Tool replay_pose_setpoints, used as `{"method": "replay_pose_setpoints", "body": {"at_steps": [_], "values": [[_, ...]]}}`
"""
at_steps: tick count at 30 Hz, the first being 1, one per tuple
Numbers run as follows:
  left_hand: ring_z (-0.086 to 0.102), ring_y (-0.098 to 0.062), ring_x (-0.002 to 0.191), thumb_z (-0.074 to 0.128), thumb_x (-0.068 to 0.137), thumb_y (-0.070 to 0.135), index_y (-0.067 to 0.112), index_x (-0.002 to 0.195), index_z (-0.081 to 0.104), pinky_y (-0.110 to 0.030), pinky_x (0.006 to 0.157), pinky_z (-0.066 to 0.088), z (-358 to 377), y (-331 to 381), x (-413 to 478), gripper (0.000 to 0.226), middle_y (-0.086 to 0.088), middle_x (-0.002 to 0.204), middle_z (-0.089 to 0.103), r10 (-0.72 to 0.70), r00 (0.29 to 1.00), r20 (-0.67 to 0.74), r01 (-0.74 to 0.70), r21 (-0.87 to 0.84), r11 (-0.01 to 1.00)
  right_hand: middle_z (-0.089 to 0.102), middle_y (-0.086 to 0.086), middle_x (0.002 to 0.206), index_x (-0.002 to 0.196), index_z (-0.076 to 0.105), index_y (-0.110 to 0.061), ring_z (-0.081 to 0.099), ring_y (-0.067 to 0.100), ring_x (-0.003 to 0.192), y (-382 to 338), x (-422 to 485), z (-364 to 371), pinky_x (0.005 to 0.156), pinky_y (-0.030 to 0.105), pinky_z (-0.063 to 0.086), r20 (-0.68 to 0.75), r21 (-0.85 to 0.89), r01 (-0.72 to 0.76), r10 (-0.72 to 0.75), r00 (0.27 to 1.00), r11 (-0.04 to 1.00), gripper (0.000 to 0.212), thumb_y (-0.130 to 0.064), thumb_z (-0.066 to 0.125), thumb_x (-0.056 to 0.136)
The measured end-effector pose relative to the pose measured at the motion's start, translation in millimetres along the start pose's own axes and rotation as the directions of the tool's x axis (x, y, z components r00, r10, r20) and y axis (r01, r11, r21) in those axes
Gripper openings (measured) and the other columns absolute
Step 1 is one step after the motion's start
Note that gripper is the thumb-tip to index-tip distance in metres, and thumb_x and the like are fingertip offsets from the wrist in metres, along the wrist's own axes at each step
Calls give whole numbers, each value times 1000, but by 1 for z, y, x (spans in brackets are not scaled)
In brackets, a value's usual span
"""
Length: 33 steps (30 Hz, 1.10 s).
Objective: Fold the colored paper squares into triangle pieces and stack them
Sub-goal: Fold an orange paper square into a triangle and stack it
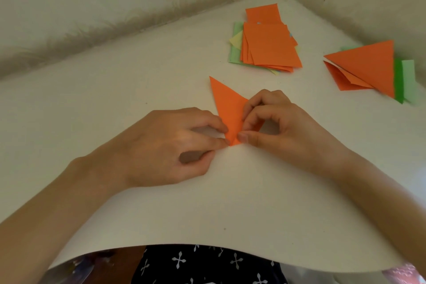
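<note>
Both hands are busy at the middle of the white table (pixel 129 90), working a folded orange paper (pixel 227 105). The left hand (pixel 175 145) pinches the paper's near tip with curled fingertips. The right hand (pixel 283 127) grips it from the other side, thumb at the same tip and forefinger bent onto the edge. The paper's far point lies flat towards the wall, and its right part is hidden under the right fingers.

Further back sits the stack of squares (pixel 269 46), orange on top, with only slivers of green and yellow showing beneath. To the right lies the pile of folded triangles (pixel 368 64), over green strips (pixel 398 80) (their shapes are mostly covered). At the table's near edge a dark garment (pixel 207 263) with small white crosses shows, cut off by the frame.
</note>
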State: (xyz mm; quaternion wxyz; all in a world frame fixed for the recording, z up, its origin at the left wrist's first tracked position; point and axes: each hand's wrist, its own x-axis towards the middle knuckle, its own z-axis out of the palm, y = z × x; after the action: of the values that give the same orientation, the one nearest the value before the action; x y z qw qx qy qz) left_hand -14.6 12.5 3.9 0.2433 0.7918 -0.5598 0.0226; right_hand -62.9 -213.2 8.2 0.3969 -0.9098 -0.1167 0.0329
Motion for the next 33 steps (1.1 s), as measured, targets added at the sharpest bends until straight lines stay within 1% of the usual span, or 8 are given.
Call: {"method": "replay_pose_setpoints", "body": {"at_steps": [4, 10, 13, 16, 24, 27, 30, 33], "values": [[67, -18, 94, 55, 86, 22, 18, 101, 75, -34, 68, 57, -1, 1, 1, 26, -2, 112, 67, 2, 1000, 12, -2, 22, 1000, 51, -16, 93, 73, 63, -24, 40, -3, 95, 0, 0, 3, 81, 3, 29, -25, -46, -6, 5, 1000, 999, 12, -21, 72, 81], [66, -17, 101, 55, 87, 20, 16, 102, 75, -36, 72, 57, 0, 1, 0, 26, -2, 111, 68, 6, 1000, 4, -6, 16, 1000, 51, -15, 93, 72, 62, -24, 40, -1, 96, -1, 1, 7, 81, 3, 29, -64, -106, 24, -31, 997, 994, 7, -30, 64, 75], [65, -16, 103, 51, 86, 20, 16, 110, 72, -36, 74, 57, -1, 1, 0, 32, 0, 112, 67, -12, 1000, 12, 12, -7, 1000, 51, -16, 93, 72, 61, -26, 41, -1, 96, -1, 1, 7, 80, 3, 29, -55, -110, 23, -29, 998, 994, 8, -32, 64, 75], [64, -20, 99, 49, 86, 20, 21, 116, 69, -38, 68, 56, -1, 2, 1, 36, -2, 112, 64, 6, 999, 47, -8, 38, 999, 51, -15, 92, 73, 63, -24, 41, 0, 96, -2, 1, 6, 81, 4, 29, -52, -102, 21, -26, 998, 995, 9, -33, 64, 75], [66, -22, 91, 44, 82, 16, 17, 109, 72, -36, 52, 54, 0, 6, 3, 39, -4, 106, 66, 36, 997, 65, -45, 148, 988, 51, -13, 92, 74, 62, -20, 39, 6, 91, 0, 1, 9, 81, 5, 30, -78, -140, 37, -48, 996, 989, 12, -32, 63, 75], [66, -23, 90, 42, 83, 16, 18, 107, 72, -36, 47, 52, 2, 7, 4, 39, -4, 104, 67, 30, 998, 56, -39, 178, 983, 48, -8, 91, 78, 58, -20, 38, 10, 89, 3, 0, 9, 80, 8, 31, -84, -187, 73, -90, 992, 980, 14, -33, 60, 78], [67, -23, 89, 40, 86, 16, 18, 105, 73, -36, 44, 51, 3, 8, 4, 39, -4, 103, 67, 20, 999, 49, -28, 179, 983, 39, -14, 91, 86, 48, -22, 31, 11, 87, 7, -2, 9, 82, 10, 29, -104, -218, 83, -108, 989, 972, 16, -33, 57, 78], [67, -24, 89, 38, 88, 17, 19, 106, 73, -36, 45, 51, 3, 7, 3, 40, -4, 104, 67, 6, 999, 43, -13, 150, 989, 38, -11, 95, 92, 49, -22, 31, 10, 91, 9, -2, 5, 85, 9, 27, -51, -211, 90, -103, 993, 973, 16, -30, 53, 79]]}}
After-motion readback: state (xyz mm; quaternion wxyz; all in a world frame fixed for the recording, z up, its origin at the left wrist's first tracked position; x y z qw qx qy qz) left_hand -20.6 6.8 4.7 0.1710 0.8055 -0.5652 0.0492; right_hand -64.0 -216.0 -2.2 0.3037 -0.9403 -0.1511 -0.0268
